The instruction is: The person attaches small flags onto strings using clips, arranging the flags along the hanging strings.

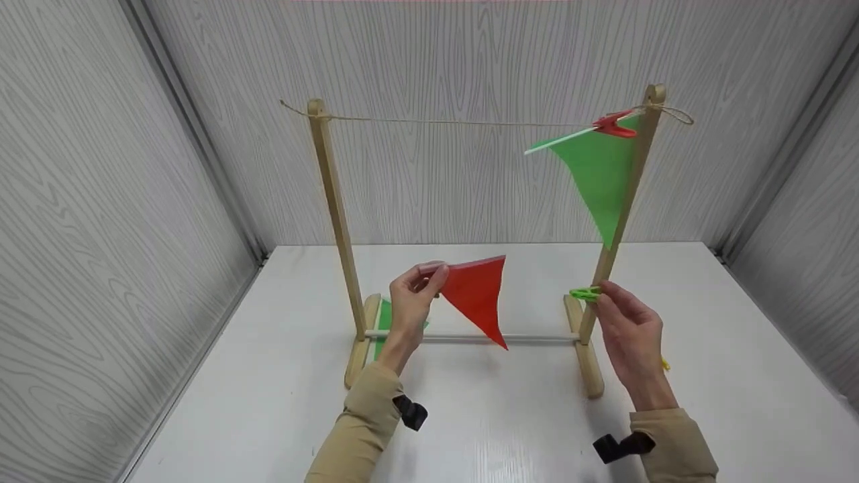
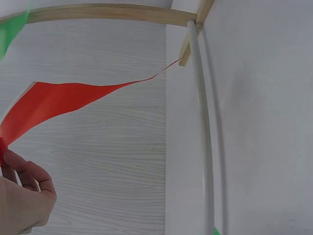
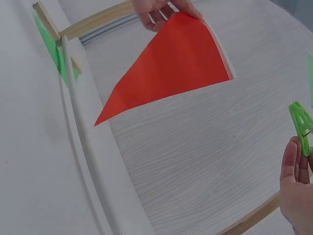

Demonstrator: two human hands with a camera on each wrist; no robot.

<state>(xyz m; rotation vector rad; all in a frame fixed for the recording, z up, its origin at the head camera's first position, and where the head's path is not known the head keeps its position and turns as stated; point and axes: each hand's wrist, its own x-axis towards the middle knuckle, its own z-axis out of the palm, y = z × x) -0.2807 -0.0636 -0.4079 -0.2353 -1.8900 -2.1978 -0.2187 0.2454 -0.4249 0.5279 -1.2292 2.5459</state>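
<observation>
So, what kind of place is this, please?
Probably a small staged recording booth, not a home: wood-grain panel walls enclose a bare white table, which carries only a wooden rack with a string line.

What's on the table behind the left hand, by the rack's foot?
A green flag lies flat there, by the left foot under the white rod. The left hand covers most of it; whether anything lies beneath cannot be seen.

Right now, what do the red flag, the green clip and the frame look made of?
Red flag: thin glossy sheet, probably plastic film; it hangs limp from the left hand.
Green clip, pinched by the right hand: bright moulded plastic, apparently.
Frame post: pale unpainted wood, visibly grained.
</observation>
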